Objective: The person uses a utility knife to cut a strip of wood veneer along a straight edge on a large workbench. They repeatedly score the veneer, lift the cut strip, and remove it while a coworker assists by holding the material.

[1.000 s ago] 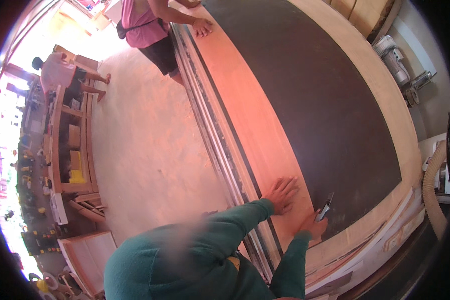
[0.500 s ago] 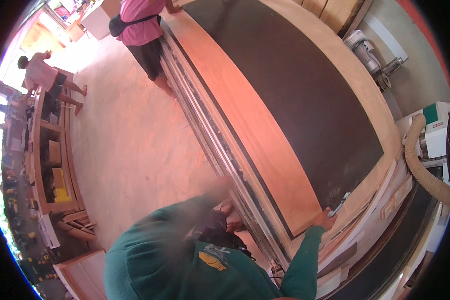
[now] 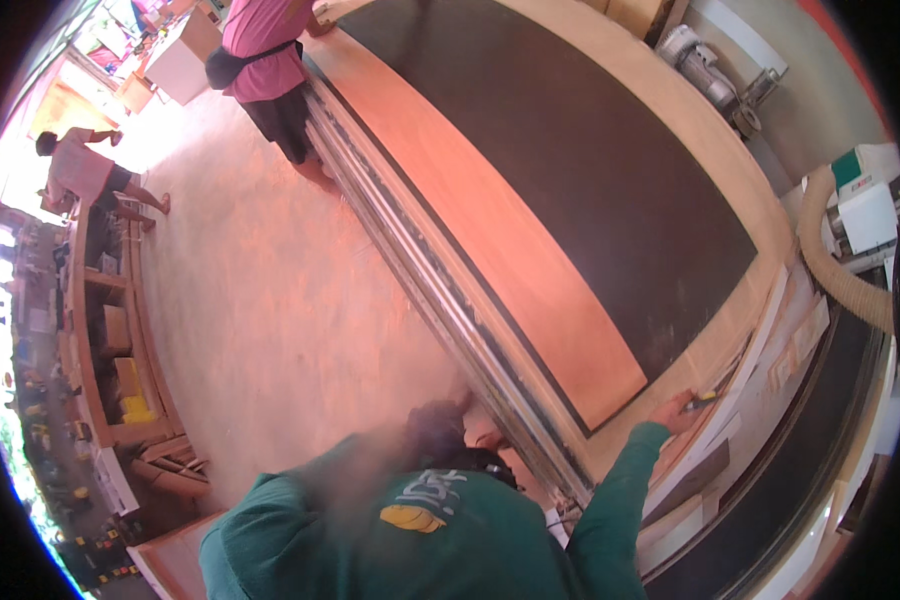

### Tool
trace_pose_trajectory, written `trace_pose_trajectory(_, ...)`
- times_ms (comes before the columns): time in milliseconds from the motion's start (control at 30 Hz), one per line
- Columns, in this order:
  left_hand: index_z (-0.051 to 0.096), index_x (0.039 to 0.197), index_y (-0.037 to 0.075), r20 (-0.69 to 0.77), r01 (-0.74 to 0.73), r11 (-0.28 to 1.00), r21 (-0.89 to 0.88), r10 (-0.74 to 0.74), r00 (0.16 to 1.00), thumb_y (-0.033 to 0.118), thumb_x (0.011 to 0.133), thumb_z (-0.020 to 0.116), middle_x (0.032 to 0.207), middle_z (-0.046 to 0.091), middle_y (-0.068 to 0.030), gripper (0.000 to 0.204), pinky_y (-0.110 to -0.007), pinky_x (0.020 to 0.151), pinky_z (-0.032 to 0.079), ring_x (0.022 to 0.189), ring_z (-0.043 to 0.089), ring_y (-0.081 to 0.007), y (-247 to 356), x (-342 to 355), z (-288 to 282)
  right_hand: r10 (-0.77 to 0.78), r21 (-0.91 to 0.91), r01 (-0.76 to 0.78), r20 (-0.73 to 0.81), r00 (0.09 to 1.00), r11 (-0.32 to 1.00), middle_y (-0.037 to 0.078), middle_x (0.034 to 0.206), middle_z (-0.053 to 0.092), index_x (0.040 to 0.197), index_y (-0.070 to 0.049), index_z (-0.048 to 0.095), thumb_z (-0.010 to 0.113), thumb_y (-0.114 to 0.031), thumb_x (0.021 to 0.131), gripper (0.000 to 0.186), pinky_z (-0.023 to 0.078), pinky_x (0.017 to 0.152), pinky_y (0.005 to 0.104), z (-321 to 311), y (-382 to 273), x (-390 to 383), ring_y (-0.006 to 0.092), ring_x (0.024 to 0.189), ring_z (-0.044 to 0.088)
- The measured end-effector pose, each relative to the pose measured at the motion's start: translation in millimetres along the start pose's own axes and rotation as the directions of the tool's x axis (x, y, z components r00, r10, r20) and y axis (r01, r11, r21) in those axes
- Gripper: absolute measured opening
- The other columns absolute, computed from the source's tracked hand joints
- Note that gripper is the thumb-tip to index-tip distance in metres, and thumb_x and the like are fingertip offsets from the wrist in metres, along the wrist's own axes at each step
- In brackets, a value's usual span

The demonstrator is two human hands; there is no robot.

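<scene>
My right hand (image 3: pixel 676 410), in a green sleeve, is closed on a small slim tool (image 3: pixel 706 400) with dark and yellow parts; its exact kind is unclear. The hand is at the right end of the bench, over the pale board edge (image 3: pixel 735 365). Just to its left lies the end of a long wooden strip (image 3: pixel 560 330), resting on a large dark sheet (image 3: pixel 610 190). My left sleeve (image 3: pixel 300 490) bends across the lower part of the view. My left hand (image 3: pixel 458 395) is only a blurred smear by the bench's near side, its fingers not readable.
A co-worker in a pink shirt (image 3: pixel 265 45) stands at the far end, one hand on the bench. Another person (image 3: pixel 85 165) is by the shelving (image 3: pixel 110 300) at the left. A motor (image 3: pixel 700 70) and a ribbed hose (image 3: pixel 830 270) are at the right. Metal rails (image 3: pixel 420 290) run along the bench's near side.
My right hand has moved right with the tool, from the dark sheet's end to the outer board edge. My left arm has drawn lower. The whole view has shifted slightly.
</scene>
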State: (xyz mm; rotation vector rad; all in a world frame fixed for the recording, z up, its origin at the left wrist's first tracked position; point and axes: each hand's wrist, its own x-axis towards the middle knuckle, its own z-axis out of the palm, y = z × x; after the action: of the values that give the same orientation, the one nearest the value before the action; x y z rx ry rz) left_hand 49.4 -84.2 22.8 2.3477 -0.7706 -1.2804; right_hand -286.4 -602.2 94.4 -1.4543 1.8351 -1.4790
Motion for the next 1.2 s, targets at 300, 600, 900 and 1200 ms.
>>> trace_pose_trajectory(300, 0.054, 0.146, 0.001, -0.258, -0.205, 0.965, 0.164, 0.243, 0.935, 0.047, 0.09, 0.076, 0.155, 0.044, -0.0352, 0.076, -0.053, 0.118, 0.039, 0.145, 0.042, -0.0499, 215.3, 89.2, -19.4, -0.055, -0.187, 0.057, 0.012, 0.998, 0.981, 0.026, 0.118, 0.068, 0.127, 0.01, 0.059, 0.063, -0.021, 0.105, 0.039, 0.054, 0.095, 0.0438, -39.0, -5.6, 30.5, 0.0345, 0.106, 0.068)
trace_pose_trajectory(600, 0.008, 0.166, -0.004, -0.216, 0.16, 0.969, 0.19, -0.117, 0.969, 0.056, 0.071, 0.091, 0.173, 0.006, -0.0319, 0.14, -0.056, 0.128, 0.025, 0.159, 0.011, -0.0506, 321.7, 140.7, 48.8, -0.319, -0.191, 0.358, 0.207, 0.925, 0.914, 0.031, 0.132, 0.066, 0.141, 0.01, 0.056, 0.067, -0.04, 0.101, 0.065, 0.051, 0.104, 0.0434, -58.3, 25.8, 37.6, 0.0388, 0.116, 0.067)
trace_pose_trajectory(900, 0.007, 0.166, -0.004, -0.344, 0.013, 0.95, 0.311, 0.099, 0.934, 0.058, 0.075, 0.089, 0.174, 0.013, -0.0263, 0.137, -0.063, 0.128, 0.009, 0.16, 0.01, -0.0477, 283.3, 144.5, 73.1, 0.454, -0.361, -0.299, 0.505, 0.734, 0.884, 0.011, 0.1, 0.078, 0.115, -0.007, 0.077, 0.079, -0.035, 0.094, 0.036, 0.056, 0.085, 0.039, -18.2, 117.0, 27.4, 0.0226, 0.094, 0.072)
trace_pose_trajectory(1200, 0.01, 0.164, -0.01, -0.239, 0.047, 0.94, 0.339, 0.038, 0.97, 0.062, 0.067, 0.092, 0.173, 0.002, -0.0316, 0.146, -0.068, 0.126, 0.013, 0.161, 0.001, -0.05, 305.1, 143.7, 63.7, 0.251, -0.476, 0.168, 0.692, 0.677, 0.863, 0.028, 0.125, 0.067, 0.132, -0.005, 0.072, 0.074, -0.049, 0.093, 0.059, 0.052, 0.102, 0.0516, 28.8, 101.3, -3.4, 0.044, 0.116, 0.067)
